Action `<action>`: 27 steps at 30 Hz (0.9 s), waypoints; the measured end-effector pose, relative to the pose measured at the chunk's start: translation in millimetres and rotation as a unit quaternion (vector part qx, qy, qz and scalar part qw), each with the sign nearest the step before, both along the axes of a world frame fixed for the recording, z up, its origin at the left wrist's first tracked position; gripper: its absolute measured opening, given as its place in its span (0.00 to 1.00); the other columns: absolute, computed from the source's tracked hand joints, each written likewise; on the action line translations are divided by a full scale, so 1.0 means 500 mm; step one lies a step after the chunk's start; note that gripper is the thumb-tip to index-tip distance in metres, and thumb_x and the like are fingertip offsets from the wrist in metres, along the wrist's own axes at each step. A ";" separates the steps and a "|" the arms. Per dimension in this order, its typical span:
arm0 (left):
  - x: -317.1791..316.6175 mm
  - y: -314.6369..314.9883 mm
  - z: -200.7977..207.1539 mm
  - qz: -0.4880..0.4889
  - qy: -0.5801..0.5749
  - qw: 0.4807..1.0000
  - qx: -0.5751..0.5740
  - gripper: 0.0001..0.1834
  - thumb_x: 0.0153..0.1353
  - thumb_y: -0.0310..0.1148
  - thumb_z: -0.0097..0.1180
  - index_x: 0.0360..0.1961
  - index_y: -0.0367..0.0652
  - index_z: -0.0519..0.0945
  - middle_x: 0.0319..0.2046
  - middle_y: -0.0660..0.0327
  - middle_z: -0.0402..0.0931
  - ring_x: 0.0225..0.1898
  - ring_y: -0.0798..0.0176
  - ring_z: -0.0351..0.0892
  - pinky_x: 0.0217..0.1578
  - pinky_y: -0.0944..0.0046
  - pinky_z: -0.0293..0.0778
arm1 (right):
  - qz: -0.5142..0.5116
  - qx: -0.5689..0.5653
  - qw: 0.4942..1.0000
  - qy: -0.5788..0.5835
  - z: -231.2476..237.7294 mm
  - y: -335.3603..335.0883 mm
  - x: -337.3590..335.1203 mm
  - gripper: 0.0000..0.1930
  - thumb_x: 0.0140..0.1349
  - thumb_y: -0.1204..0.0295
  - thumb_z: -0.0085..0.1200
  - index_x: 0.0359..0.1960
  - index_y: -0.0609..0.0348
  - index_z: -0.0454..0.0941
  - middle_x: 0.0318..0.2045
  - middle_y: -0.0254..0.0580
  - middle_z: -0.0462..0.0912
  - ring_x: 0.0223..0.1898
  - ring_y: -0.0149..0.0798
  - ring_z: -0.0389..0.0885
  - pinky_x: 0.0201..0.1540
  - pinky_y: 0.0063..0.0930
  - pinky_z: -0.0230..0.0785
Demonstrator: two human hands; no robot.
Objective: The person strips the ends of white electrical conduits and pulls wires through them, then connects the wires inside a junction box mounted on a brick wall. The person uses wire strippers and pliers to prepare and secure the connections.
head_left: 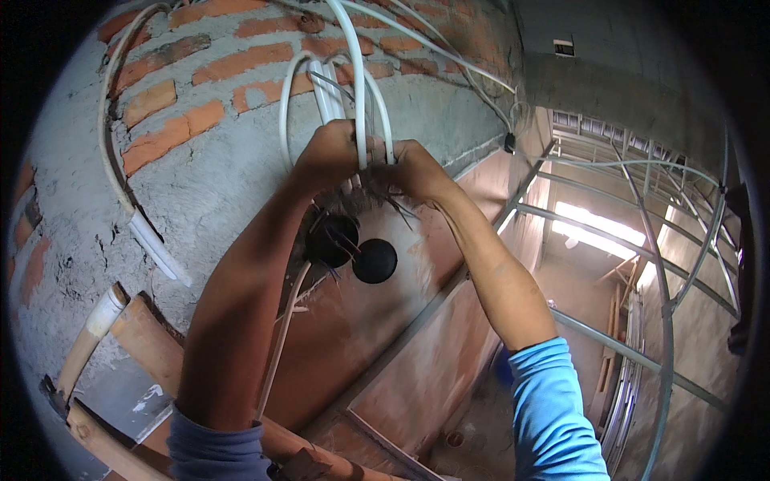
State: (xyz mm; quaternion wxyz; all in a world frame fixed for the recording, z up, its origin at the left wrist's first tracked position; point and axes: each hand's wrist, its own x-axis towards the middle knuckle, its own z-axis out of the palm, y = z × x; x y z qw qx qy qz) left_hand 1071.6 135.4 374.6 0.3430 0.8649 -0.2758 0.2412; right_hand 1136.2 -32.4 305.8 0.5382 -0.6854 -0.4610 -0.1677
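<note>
Blue-sleeved forearms (pixel 507 290) lead to the left hand (pixel 329 154) and right hand (pixel 419 170), together at white conduits (pixel 358 88) before the brick wall (pixel 241 62); whether the fingers grip them cannot be told. Loose wires (pixel 399 206) could slip or fray if tugged.

Left arm (pixel 241 297) and right arm (pixel 499 276) reach up, converging; left hand (pixel 330 154) just beside right hand (pixel 420 171), both curled inward, grip unclear.

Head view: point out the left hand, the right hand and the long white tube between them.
Left hand (pixel 327 154): head view, the hand's middle.
Right hand (pixel 419 170): head view, the hand's middle.
White tube (pixel 358 82): head view, stretch above the hands.
</note>
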 end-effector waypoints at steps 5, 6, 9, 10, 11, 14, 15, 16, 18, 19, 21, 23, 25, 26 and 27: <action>0.035 -0.015 -0.047 0.131 0.007 0.991 -0.010 0.20 0.62 0.44 0.61 0.38 0.34 0.83 0.28 0.42 0.83 0.32 0.51 0.86 0.35 0.55 0.78 | -0.014 -0.009 0.998 0.061 -0.026 -0.002 0.012 0.10 0.61 0.72 0.62 0.43 0.59 0.85 0.34 0.38 0.88 0.34 0.35 0.83 0.41 0.31 0.76; 0.040 -0.017 -0.053 0.151 -0.051 0.987 0.007 0.20 0.62 0.45 0.61 0.38 0.34 0.83 0.28 0.42 0.82 0.32 0.51 0.87 0.34 0.55 0.78 | 0.024 0.013 0.999 0.022 -0.026 -0.007 0.010 0.09 0.61 0.72 0.62 0.42 0.59 0.85 0.34 0.37 0.88 0.34 0.34 0.83 0.40 0.29 0.76; 0.041 -0.012 -0.051 0.149 -0.056 0.987 0.000 0.21 0.63 0.46 0.61 0.36 0.32 0.83 0.27 0.41 0.82 0.28 0.52 0.87 0.28 0.56 0.78 | 0.026 -0.008 1.000 0.008 -0.017 -0.039 -0.001 0.08 0.63 0.73 0.60 0.42 0.59 0.85 0.33 0.36 0.86 0.32 0.30 0.81 0.37 0.25 0.74; 0.034 -0.008 -0.047 0.138 -0.029 0.990 -0.010 0.22 0.63 0.45 0.61 0.36 0.32 0.82 0.26 0.43 0.82 0.27 0.54 0.86 0.27 0.56 0.78 | 0.026 -0.046 0.998 0.039 -0.011 -0.058 -0.005 0.08 0.64 0.74 0.59 0.42 0.61 0.85 0.33 0.35 0.86 0.31 0.28 0.79 0.36 0.24 0.73; 0.022 -0.005 -0.047 0.127 0.004 0.992 -0.021 0.22 0.63 0.45 0.61 0.35 0.32 0.82 0.26 0.44 0.82 0.26 0.55 0.85 0.26 0.57 0.78 | 0.022 -0.086 0.994 0.067 -0.009 -0.075 -0.010 0.08 0.64 0.74 0.59 0.42 0.62 0.85 0.33 0.33 0.85 0.30 0.27 0.78 0.36 0.22 0.72; -0.027 -0.011 -0.054 0.116 0.066 0.982 -0.132 0.21 0.62 0.46 0.62 0.33 0.33 0.82 0.23 0.53 0.81 0.24 0.62 0.82 0.24 0.62 0.77 | 0.041 -0.136 0.984 0.109 -0.006 -0.105 -0.029 0.08 0.65 0.73 0.59 0.42 0.63 0.84 0.30 0.32 0.83 0.31 0.26 0.76 0.35 0.22 0.70; -0.047 -0.014 -0.056 0.099 0.064 0.983 -0.141 0.20 0.62 0.45 0.62 0.33 0.34 0.82 0.23 0.55 0.80 0.22 0.64 0.80 0.23 0.63 0.75 | 0.055 -0.115 0.987 0.102 -0.010 -0.105 -0.039 0.08 0.65 0.73 0.59 0.42 0.63 0.84 0.30 0.32 0.83 0.31 0.26 0.76 0.35 0.23 0.70; -0.068 -0.016 -0.058 0.077 0.075 0.983 -0.149 0.18 0.62 0.44 0.62 0.32 0.35 0.82 0.22 0.58 0.79 0.21 0.66 0.78 0.22 0.65 0.74 | 0.048 -0.091 0.990 0.096 -0.016 -0.105 -0.052 0.08 0.65 0.73 0.59 0.43 0.63 0.84 0.30 0.32 0.82 0.31 0.26 0.76 0.35 0.24 0.69; -0.098 -0.020 -0.052 0.050 0.104 0.983 -0.142 0.17 0.63 0.43 0.61 0.31 0.37 0.81 0.22 0.61 0.78 0.21 0.68 0.76 0.21 0.66 0.73 | -0.006 -0.052 0.998 0.021 -0.027 -0.103 -0.080 0.09 0.64 0.71 0.59 0.41 0.63 0.83 0.29 0.35 0.83 0.31 0.30 0.78 0.35 0.28 0.70; -0.109 -0.018 -0.048 0.049 0.125 0.983 -0.128 0.17 0.64 0.43 0.60 0.30 0.38 0.80 0.23 0.61 0.78 0.22 0.68 0.76 0.21 0.66 0.73 | -0.049 -0.037 0.997 -0.044 -0.035 -0.103 -0.096 0.10 0.63 0.70 0.59 0.40 0.64 0.82 0.29 0.38 0.83 0.31 0.35 0.79 0.34 0.31 0.70; -0.117 -0.010 -0.037 0.046 0.144 0.984 -0.089 0.18 0.66 0.44 0.59 0.29 0.38 0.80 0.24 0.61 0.78 0.23 0.68 0.76 0.21 0.66 0.73 | -0.110 -0.048 0.982 -0.146 -0.040 -0.102 -0.121 0.11 0.62 0.67 0.60 0.38 0.64 0.82 0.30 0.43 0.83 0.32 0.42 0.82 0.35 0.36 0.71; -0.108 0.001 -0.025 0.028 0.145 0.989 -0.031 0.19 0.66 0.45 0.57 0.29 0.38 0.81 0.24 0.62 0.78 0.22 0.68 0.76 0.22 0.65 0.73 | -0.138 -0.070 0.961 -0.231 -0.043 -0.101 -0.137 0.11 0.61 0.65 0.60 0.39 0.61 0.82 0.32 0.46 0.83 0.36 0.50 0.82 0.39 0.40 0.71; -0.090 0.008 -0.019 0.007 0.030 0.996 0.084 0.18 0.65 0.43 0.57 0.29 0.37 0.82 0.23 0.60 0.77 0.23 0.67 0.76 0.23 0.64 0.72 | -0.157 -0.118 0.941 -0.274 -0.042 -0.104 -0.143 0.11 0.61 0.65 0.60 0.39 0.59 0.82 0.34 0.47 0.83 0.39 0.53 0.80 0.41 0.41 0.71; -0.080 0.009 -0.020 -0.014 -0.071 0.983 0.171 0.17 0.64 0.41 0.59 0.28 0.36 0.82 0.22 0.59 0.78 0.23 0.65 0.77 0.24 0.62 0.73 | -0.144 -0.121 0.928 -0.323 -0.041 -0.107 -0.143 0.11 0.61 0.64 0.60 0.39 0.58 0.82 0.35 0.47 0.84 0.40 0.54 0.79 0.42 0.41 0.71; -0.072 0.007 -0.021 -0.008 -0.153 0.950 0.273 0.16 0.62 0.39 0.60 0.28 0.35 0.82 0.21 0.58 0.78 0.23 0.64 0.78 0.25 0.61 0.73 | -0.185 -0.131 0.923 -0.310 -0.040 -0.110 -0.143 0.11 0.61 0.64 0.60 0.39 0.58 0.82 0.36 0.47 0.83 0.42 0.54 0.79 0.43 0.42 0.71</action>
